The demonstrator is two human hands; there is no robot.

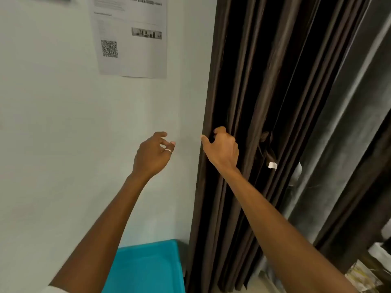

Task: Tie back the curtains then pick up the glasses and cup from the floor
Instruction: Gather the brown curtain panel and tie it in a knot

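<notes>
A dark brown curtain (260,81) hangs in gathered folds right of the white wall. My right hand (222,149) grips its left edge at mid height, fingers curled into the folds. My left hand (153,155), with a ring on one finger, hovers in front of the wall just left of the curtain, fingers loosely spread and holding nothing. A small white tag (272,165) shows among the folds to the right of my right hand. The glasses and cup are out of view.
A printed sheet with a QR code (131,37) is stuck on the white wall (53,123). A turquoise plastic surface (148,269) sits below, against the wall. A grey sheer curtain (347,134) hangs at the right, with cluttered items (366,273) at the bottom right.
</notes>
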